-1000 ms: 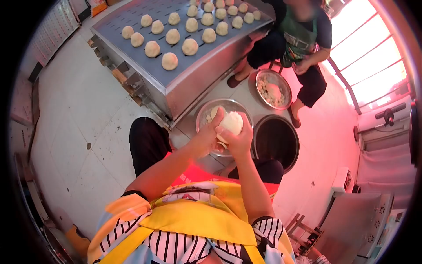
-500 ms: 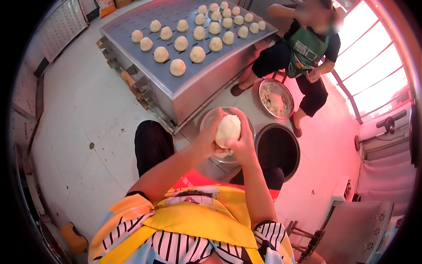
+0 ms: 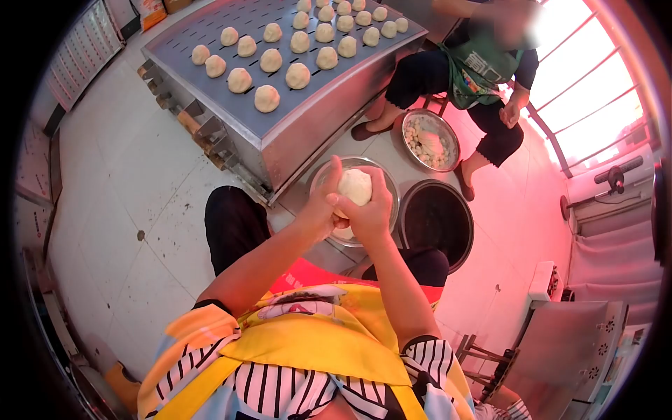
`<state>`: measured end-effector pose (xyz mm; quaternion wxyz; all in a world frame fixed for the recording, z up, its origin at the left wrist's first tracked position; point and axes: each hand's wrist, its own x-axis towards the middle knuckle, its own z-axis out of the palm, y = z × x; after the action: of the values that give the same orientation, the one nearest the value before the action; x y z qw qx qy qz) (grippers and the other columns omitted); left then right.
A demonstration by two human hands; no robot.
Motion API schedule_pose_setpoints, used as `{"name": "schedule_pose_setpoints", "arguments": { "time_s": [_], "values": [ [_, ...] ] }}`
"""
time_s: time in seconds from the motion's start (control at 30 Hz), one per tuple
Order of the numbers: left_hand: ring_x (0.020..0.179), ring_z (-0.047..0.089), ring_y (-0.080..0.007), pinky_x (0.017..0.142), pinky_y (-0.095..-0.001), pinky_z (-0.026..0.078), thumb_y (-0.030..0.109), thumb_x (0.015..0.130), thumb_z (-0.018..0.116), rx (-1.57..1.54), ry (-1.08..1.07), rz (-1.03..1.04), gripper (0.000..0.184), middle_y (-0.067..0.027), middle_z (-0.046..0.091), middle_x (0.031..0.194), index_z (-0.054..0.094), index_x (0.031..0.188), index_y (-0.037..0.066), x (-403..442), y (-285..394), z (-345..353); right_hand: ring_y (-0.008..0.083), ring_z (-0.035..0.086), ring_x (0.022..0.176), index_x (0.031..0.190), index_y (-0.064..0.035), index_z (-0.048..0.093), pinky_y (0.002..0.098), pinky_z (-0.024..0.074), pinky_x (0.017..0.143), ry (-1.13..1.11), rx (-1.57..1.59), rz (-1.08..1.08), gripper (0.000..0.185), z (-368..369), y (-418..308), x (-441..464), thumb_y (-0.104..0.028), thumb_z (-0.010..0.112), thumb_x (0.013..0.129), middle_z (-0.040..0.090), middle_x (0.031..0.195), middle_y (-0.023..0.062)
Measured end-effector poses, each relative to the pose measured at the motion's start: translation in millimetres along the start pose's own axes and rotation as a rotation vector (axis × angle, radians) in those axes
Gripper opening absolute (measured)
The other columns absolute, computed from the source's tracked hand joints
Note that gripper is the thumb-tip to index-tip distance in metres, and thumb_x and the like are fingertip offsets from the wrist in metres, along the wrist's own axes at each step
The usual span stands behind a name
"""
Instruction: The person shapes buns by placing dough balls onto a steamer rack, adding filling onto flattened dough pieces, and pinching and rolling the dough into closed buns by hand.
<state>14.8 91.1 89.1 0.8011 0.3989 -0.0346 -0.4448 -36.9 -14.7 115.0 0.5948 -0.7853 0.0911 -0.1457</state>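
Note:
Over a round bowl [image 3: 394,190], a smooth pale ball of dough [image 3: 355,185] is held between my two hands. My left hand [image 3: 320,208] cups its left side and underside, with the thumb pointing up. On the opposite side, my right hand [image 3: 372,208] wraps its fingers round the ball, its thumb pressed across the lower front. The bowl's contents are mostly hidden by my hands, apart from something pale near the bottom.
A slotted metal table [image 3: 175,59] carries several dough balls [image 3: 267,99]. Right of my bowl stands a dark round tub [image 3: 437,224]. Beyond it, a seated person in a green apron [image 3: 472,70] is by a metal basin [image 3: 456,150] of pale lumps. A folding chair [image 3: 483,357] stands lower right.
My hands have closed further round the dough ball, and less of it shows. The view has shifted slightly. The other person's lower hand has moved a little.

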Motion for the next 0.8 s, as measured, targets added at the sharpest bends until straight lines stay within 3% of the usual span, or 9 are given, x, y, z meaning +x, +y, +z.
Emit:
{"name": "schedule_pose_setpoints", "arguments": {
  "time_s": [0.03,0.13,0.27,0.33,0.43,0.53,0.63,0.73,0.8],
  "values": [
    [0.058,0.058,-0.0083,0.039,-0.0210,0.037,0.077,0.083,0.030,-0.035,0.024,0.024,0.068,0.0033,0.061,0.075,0.058,0.095,0.017,-0.9,0.3,3.1,0.0159,0.053,0.104,0.113,-0.0045,0.052,0.0347,0.0451,0.089,0.013,-0.154,-0.096,0.066,0.2,5.4,1.5,-0.019,0.084,0.057,0.058,0.102,0.0032],
    [0.055,0.057,-0.0080,0.036,-0.0203,0.036,0.076,0.085,0.031,-0.035,-0.086,-0.032,0.066,0.0027,0.060,0.074,0.058,0.096,0.016,-4.6,9.4,-3.0,0.0163,0.052,0.105,0.113,-0.0044,0.053,0.0343,0.0446,0.089,-0.166,0.423,-0.066,0.065,-3.7,0.7,1.5,-0.019,0.084,0.057,0.059,0.103,0.0040],
    [0.054,0.057,-0.0081,0.034,-0.0194,0.034,0.076,0.084,0.030,-0.073,0.156,0.025,0.067,0.0021,0.060,0.074,0.057,0.096,0.016,1.5,-2.8,9.0,0.0171,0.053,0.105,0.113,-0.0036,0.054,0.0337,0.0442,0.089,-0.088,0.194,0.066,0.065,-6.3,5.6,1.4,-0.022,0.084,0.058,0.058,0.103,0.0050],
    [0.053,0.057,-0.0084,0.034,-0.0190,0.033,0.077,0.084,0.030,-0.077,-0.018,0.017,0.067,0.0021,0.060,0.074,0.057,0.096,0.016,2.1,-5.1,-6.1,0.0174,0.053,0.103,0.113,-0.0033,0.054,0.0332,0.0442,0.089,-0.031,-0.076,-0.030,0.064,-4.6,9.0,1.1,-0.023,0.083,0.059,0.058,0.103,0.0058],
    [0.055,0.057,-0.0082,0.034,-0.0190,0.031,0.077,0.084,0.030,0.001,-0.091,-0.037,0.068,0.0018,0.060,0.073,0.057,0.096,0.016,-4.3,9.2,-1.1,0.0179,0.054,0.103,0.111,-0.0037,0.054,0.0344,0.0452,0.088,-0.173,0.399,-0.090,0.062,-5.5,5.0,0.5,-0.024,0.082,0.060,0.058,0.102,0.0064],
    [0.057,0.058,-0.0084,0.035,-0.0198,0.032,0.076,0.084,0.031,-0.020,0.042,-0.034,0.067,0.0014,0.061,0.075,0.057,0.099,0.016,-5.1,-0.2,2.5,0.0176,0.054,0.103,0.111,-0.0045,0.054,0.0347,0.0454,0.087,-0.069,0.294,0.245,0.060,-4.7,-8.0,-4.0,-0.026,0.081,0.061,0.057,0.102,0.0061],
    [0.061,0.059,-0.0097,0.037,-0.0213,0.036,0.076,0.085,0.031,-0.005,-0.002,-0.044,0.068,0.0009,0.061,0.078,0.056,0.103,0.015,-7.4,2.9,-1.9,0.0191,0.054,0.103,0.109,-0.0048,0.054,0.0346,0.0452,0.087,0.018,-0.052,-0.065,0.060,-2.2,8.9,0.3,-0.027,0.081,0.060,0.058,0.103,0.0066],
    [0.066,0.061,-0.0115,0.041,-0.0237,0.041,0.076,0.084,0.032,0.039,0.016,-0.060,0.069,0.0004,0.062,0.082,0.056,0.105,0.015,-8.7,5.0,1.3,0.0216,0.056,0.102,0.116,-0.0056,0.052,0.0346,0.0449,0.087,-0.129,0.294,-0.090,0.067,-5.9,3.5,-2.3,-0.028,0.081,0.060,0.058,0.104,0.0092],
    [0.070,0.062,-0.0128,0.045,-0.0255,0.044,0.076,0.084,0.032,0.020,0.078,-0.032,0.070,0.0001,0.062,0.085,0.056,0.107,0.015,-4.2,1.9,3.3,0.0181,0.057,0.097,0.120,-0.0062,0.050,0.0327,0.0462,0.084,-0.025,0.098,-0.038,0.070,0.9,12.1,-2.5,-0.029,0.081,0.062,0.057,0.103,0.0091]
  ]
}}
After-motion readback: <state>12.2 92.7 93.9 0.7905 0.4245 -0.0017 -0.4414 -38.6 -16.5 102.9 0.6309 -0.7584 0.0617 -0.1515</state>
